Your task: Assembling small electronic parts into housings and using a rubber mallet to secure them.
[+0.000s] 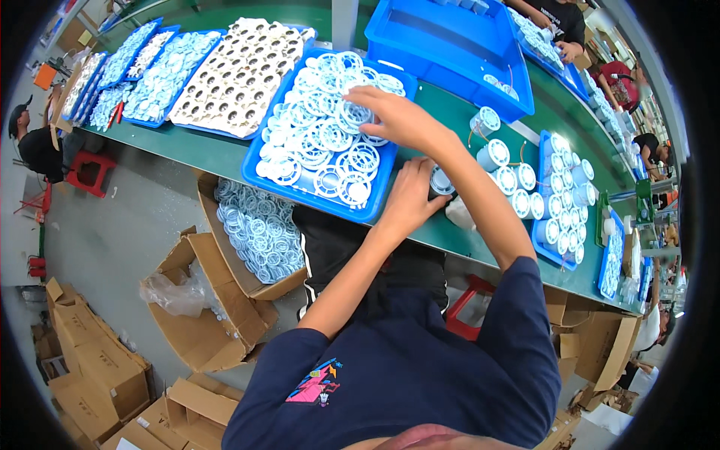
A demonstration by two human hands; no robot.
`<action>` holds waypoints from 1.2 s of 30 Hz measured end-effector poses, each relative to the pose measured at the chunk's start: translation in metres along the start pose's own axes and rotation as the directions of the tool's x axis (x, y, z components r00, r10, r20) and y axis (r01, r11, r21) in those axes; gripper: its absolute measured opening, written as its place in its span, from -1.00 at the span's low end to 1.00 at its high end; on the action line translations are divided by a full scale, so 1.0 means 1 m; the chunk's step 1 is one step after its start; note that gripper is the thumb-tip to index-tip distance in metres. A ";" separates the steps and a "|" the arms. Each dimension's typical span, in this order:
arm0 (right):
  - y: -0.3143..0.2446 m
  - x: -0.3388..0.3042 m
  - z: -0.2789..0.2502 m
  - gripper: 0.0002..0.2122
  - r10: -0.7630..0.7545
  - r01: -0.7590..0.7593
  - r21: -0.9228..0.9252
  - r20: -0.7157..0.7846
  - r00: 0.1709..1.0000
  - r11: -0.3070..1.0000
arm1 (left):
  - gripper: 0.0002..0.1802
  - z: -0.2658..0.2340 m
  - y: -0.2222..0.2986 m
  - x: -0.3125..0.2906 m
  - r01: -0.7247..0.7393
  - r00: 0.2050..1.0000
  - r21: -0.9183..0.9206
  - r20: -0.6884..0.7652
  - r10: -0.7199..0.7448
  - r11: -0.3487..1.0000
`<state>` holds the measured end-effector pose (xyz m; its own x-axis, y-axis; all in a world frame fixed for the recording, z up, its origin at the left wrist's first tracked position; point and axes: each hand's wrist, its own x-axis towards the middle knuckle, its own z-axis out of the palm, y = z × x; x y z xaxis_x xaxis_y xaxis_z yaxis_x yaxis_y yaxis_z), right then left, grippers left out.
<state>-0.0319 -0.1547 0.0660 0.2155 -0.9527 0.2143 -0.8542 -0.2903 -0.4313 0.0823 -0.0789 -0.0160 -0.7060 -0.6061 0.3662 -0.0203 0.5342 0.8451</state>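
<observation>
My right hand (391, 116) reaches across my left to a blue tray (251, 169) piled with pale blue slotted plastic rings (328, 180). Its fingers and thumb curl around the edges of one ring (354, 114) at the pile's right side. Close to the tray's right edge, my left hand (409, 196) is closed around a small round cylinder-shaped part (441, 181), whose top faces up. The right forearm partly covers this cylinder. Several white cylinder-shaped parts with thin wires (495, 154) stand on the green table to the right of my arm.
Moulded pulp trays (236, 75) and blue trays of small parts (169, 75) line the left. A deep blue bin (465, 82) stands behind; a tray of cylinders (559, 202) sits right. Below the table are a carton of rings (259, 232) and a red stool (469, 307). Other people work nearby.
</observation>
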 end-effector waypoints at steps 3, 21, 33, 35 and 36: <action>0.007 0.019 0.004 -0.51 -0.014 0.016 -0.013 0.115 0.993 1.000 | -0.20 0.003 -0.001 -0.005 -0.024 0.999 0.033 -0.039 0.026 0.999; -0.032 -0.168 -0.046 -0.59 0.443 -0.539 -0.184 -0.387 0.808 0.822 | -0.24 0.001 0.001 0.003 -0.024 0.998 0.013 -0.058 0.024 1.000; -0.036 -0.234 -0.014 -0.74 0.387 -0.606 -0.277 -0.561 0.732 0.746 | -0.29 -0.005 0.005 -0.001 0.013 1.000 0.065 -0.022 -0.012 0.998; -0.038 -0.236 -0.012 -0.74 0.338 -0.584 -0.291 -0.590 0.733 0.757 | -0.29 -0.004 0.004 -0.001 0.010 1.000 0.071 -0.022 -0.008 0.997; -0.037 -0.238 -0.012 -0.73 0.292 -0.565 -0.308 -0.616 0.731 0.765 | -0.29 -0.003 0.004 0.000 0.010 1.000 0.073 -0.020 -0.008 0.997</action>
<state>-0.0569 0.0835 0.0413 -0.3837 -0.7262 0.5705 -0.9212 0.3441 -0.1815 0.0844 -0.0786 -0.0111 -0.6919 -0.6219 0.3669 -0.0786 0.5700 0.8179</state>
